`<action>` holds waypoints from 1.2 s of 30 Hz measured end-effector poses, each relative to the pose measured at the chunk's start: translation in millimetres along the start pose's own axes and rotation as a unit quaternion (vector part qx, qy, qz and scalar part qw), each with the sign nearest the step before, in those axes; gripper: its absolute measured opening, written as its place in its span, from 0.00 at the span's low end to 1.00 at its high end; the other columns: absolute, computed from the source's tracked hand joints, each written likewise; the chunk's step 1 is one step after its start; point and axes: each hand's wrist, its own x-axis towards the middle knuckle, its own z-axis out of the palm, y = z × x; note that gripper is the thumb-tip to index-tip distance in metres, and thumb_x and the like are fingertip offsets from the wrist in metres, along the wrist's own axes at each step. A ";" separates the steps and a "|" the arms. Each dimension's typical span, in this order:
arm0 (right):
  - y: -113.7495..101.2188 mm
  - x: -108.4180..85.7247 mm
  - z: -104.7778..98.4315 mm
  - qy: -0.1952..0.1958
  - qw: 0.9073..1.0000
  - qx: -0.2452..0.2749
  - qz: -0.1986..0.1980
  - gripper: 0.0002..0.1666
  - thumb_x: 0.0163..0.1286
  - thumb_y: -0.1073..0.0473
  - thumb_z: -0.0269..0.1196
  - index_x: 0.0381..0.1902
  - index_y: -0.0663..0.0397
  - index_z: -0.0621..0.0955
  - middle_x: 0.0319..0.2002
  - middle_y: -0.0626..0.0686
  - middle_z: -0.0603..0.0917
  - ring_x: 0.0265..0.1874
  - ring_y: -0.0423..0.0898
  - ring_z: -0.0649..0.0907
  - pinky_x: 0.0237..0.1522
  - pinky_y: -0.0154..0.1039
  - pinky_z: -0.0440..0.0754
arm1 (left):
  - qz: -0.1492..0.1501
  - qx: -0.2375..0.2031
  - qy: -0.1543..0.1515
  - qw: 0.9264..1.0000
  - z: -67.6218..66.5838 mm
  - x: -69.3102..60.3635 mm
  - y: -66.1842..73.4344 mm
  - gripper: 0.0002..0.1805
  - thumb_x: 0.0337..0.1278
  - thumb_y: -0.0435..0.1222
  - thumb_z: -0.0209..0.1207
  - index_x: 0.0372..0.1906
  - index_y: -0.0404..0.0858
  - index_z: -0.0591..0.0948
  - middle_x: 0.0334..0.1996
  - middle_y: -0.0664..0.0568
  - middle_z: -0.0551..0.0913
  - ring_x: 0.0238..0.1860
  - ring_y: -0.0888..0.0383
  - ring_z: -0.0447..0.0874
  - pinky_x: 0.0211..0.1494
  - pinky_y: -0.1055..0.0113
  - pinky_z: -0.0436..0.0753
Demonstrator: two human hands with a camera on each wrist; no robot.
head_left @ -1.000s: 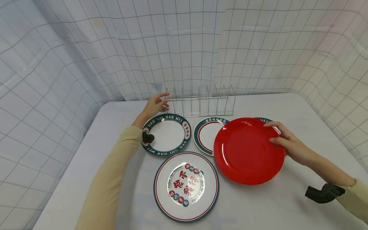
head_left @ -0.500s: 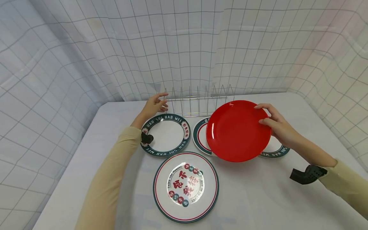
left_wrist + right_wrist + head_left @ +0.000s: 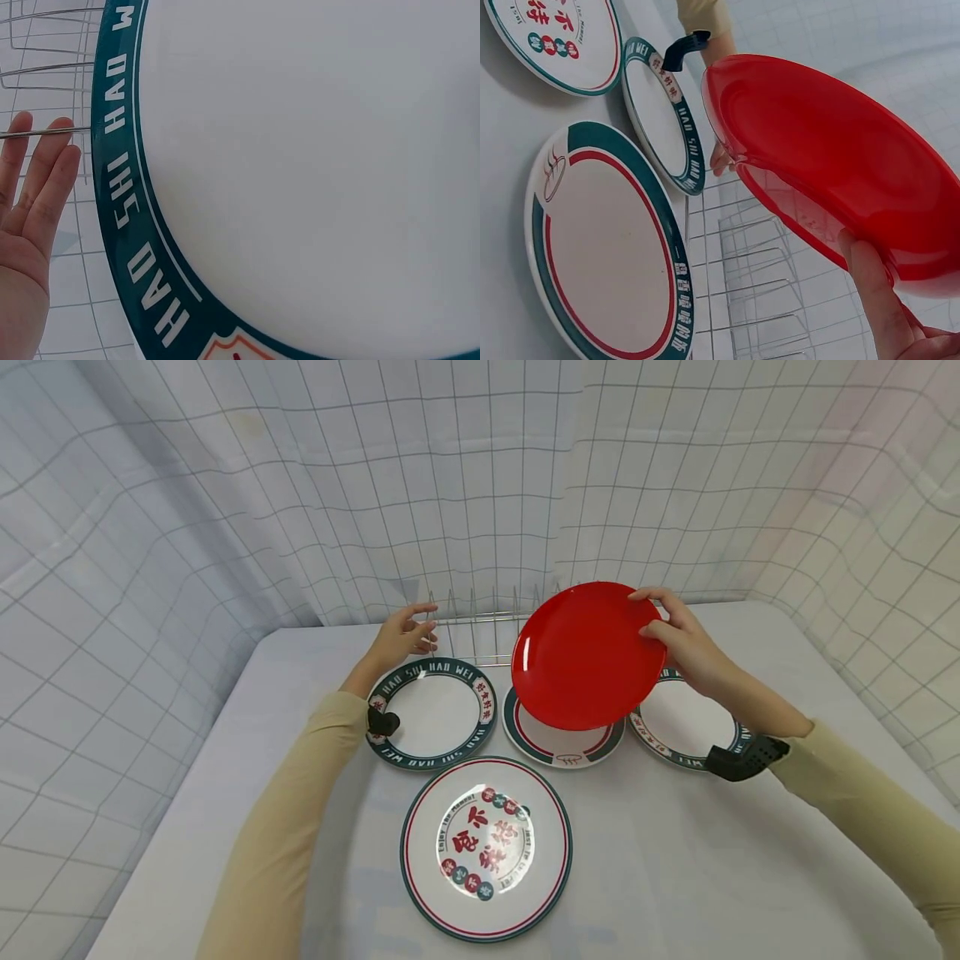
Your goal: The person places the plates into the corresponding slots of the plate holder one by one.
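My right hand grips a glossy red plate by its right edge, thumb on the near face. In the right wrist view the red plate hangs tilted above the wire rack, and the thumb of my right hand presses its face. The plate covers the right part of the rack in the head view. At the rack's left end is my left hand. In the left wrist view its fingers are fairly straight, with one rack wire crossing the fingertips.
Flat on the white table lie a green-rimmed plate at left, a red-ringed plate below the red one, and another green-rimmed plate at right. A larger printed plate lies nearer. Gridded white cloth hangs behind.
My right hand has carried the red plate up and leftward, from over the right-hand plates to in front of the rack, uncovering the right green-rimmed plate. My left hand stays at the rack.
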 end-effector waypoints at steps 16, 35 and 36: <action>-11.2 59.9 23.6 0.044 0.998 -0.049 0.002 0.21 0.72 0.62 0.46 0.60 0.41 0.66 0.63 0.57 0.67 0.38 0.41 0.83 0.33 0.33 0.87 | 0.005 0.004 0.012 1.000 1.6 8.5 -18.7 0.25 0.71 0.41 0.49 0.70 0.42 0.66 0.41 0.34 0.82 0.41 0.45 0.87 0.49 0.58 0.87; -25.1 121.0 55.8 0.035 0.996 -0.078 -0.037 0.22 0.71 0.61 0.44 0.61 0.45 0.66 0.57 0.59 0.74 0.35 0.46 0.81 0.29 0.33 0.87 | 0.014 -0.028 0.019 0.999 5.7 12.6 -21.0 0.25 0.70 0.39 0.52 0.69 0.39 0.67 0.43 0.27 0.81 0.38 0.45 0.88 0.46 0.59 0.88; -26.1 123.5 57.6 0.033 0.996 -0.080 -0.037 0.22 0.71 0.61 0.44 0.62 0.46 0.66 0.57 0.59 0.74 0.34 0.46 0.81 0.28 0.32 0.87 | 0.014 -0.034 0.018 0.999 6.2 12.7 -20.9 0.26 0.69 0.39 0.52 0.69 0.38 0.67 0.43 0.25 0.80 0.39 0.42 0.88 0.46 0.58 0.88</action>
